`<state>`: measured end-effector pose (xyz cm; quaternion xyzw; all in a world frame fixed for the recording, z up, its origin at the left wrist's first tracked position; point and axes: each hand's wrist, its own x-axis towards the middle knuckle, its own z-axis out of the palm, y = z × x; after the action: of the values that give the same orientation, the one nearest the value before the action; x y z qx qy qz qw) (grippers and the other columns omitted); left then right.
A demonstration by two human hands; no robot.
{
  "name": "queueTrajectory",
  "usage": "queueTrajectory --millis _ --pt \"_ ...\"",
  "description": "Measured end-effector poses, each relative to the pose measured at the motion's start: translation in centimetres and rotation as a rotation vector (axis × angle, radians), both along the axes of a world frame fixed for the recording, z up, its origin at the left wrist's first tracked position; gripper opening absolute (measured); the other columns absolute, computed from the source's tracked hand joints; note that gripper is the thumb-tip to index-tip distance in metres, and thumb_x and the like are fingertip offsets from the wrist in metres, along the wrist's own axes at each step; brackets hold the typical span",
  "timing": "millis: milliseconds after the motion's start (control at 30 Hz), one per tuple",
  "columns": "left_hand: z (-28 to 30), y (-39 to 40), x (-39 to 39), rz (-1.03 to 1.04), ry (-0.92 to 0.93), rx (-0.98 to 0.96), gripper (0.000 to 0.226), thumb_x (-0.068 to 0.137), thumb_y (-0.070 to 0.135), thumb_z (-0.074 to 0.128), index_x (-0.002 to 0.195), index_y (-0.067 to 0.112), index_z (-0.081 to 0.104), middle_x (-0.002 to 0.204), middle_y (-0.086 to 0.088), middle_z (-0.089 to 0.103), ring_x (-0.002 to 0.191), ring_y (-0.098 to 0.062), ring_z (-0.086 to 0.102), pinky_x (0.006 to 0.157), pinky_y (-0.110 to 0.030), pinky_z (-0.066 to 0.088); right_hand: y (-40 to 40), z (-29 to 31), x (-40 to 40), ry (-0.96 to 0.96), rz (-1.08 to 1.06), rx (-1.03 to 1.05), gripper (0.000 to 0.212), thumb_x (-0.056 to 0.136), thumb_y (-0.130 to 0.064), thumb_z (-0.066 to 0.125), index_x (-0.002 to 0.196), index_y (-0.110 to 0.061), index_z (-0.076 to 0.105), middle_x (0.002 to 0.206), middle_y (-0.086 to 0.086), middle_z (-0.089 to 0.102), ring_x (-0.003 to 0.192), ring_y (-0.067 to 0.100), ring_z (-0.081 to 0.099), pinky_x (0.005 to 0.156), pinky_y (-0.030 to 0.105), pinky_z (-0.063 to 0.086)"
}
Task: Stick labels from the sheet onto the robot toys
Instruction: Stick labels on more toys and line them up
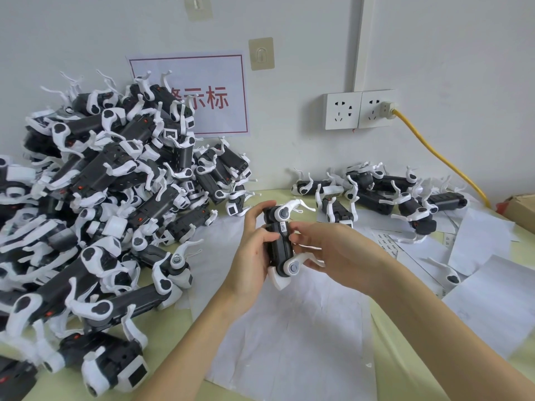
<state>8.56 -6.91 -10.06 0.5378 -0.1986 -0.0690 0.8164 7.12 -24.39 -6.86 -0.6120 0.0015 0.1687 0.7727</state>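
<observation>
— Robot toy (280,241): where is it, and who has it?

— A person holds one black-and-white robot toy in both hands, above the middle of the table (405,337), over a sheet of white paper (289,342). The left hand (254,250) is curled around the toy's left side, thumb across the body, so the body faces up toward the person. That grip looks meant to keep it steady.

— And the other hand?

— The right hand (321,253) is partly closed against the toy's right side, fingertips (293,227) at a small white label (282,227) on the upper body. It seems to be pressing the label flat; whether it is fully stuck I cannot tell.

— Where are the rest?

— A tall heap of toys (101,198) fills the table's left edge and back left corner, against the wall. I judge these are waiting, kept within reach of the left hand. A smaller group of toys (376,192) lies along the back edge toward the right, probably finished ones set apart.

— And the labels?

— A printed label sheet (389,244) lies right of the hands, half under loose white papers (480,235) near the right edge, close to the working hand.
</observation>
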Motion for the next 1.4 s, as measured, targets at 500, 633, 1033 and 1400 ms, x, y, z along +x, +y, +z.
queueTrajectory --millis 500,633,1033,1400 --pt "-0.1 0.3 0.4 -0.012 0.023 0.128 0.05 0.093 0.012 0.056 0.141 0.022 0.048 0.117 -0.008 0.076 0.103 -0.022 0.066 0.085 -0.028 0.058 -0.4 -0.1 -0.1 0.014 -0.01 -0.048 0.024 0.101 -0.019 0.061 0.094 -0.025 0.084 0.094 -0.004 0.076 0.084 0.012 0.073 0.078 0.029 0.049" --pt "0.0 0.2 0.2 0.014 0.018 0.146 0.046 0.092 0.018 0.058 0.136 0.028 0.053 0.11 -0.005 0.076 0.097 -0.019 0.068 0.079 -0.027 0.058 -0.2 0.0 -0.1 0.011 -0.009 -0.043 0.023 0.101 -0.019 0.061 0.094 -0.025 0.082 0.093 -0.003 0.076 0.084 0.013 0.073 0.075 0.028 0.047" --pt "-0.7 0.6 1.1 0.063 0.045 0.209 0.055 0.075 0.011 0.054 0.123 0.037 0.066 0.1 -0.012 0.073 0.083 -0.024 0.068 0.071 -0.029 0.057 -0.4 0.2 -0.2 -0.036 -0.171 -0.02 0.019 0.102 -0.013 0.062 0.102 -0.015 0.08 0.098 0.005 0.079 0.081 0.016 0.074 0.085 0.032 0.057" --pt "-0.2 1.2 1.1 -0.031 0.033 0.324 0.061 0.083 0.019 0.051 0.141 0.035 0.061 0.107 -0.018 0.074 0.086 -0.03 0.071 0.08 -0.035 0.057 -0.5 -0.6 0.3 -0.813 -0.087 -0.792 0.025 0.099 -0.037 0.07 0.123 -0.044 0.069 0.113 -0.025 0.071 0.107 0.004 0.063 0.092 0.015 0.045"
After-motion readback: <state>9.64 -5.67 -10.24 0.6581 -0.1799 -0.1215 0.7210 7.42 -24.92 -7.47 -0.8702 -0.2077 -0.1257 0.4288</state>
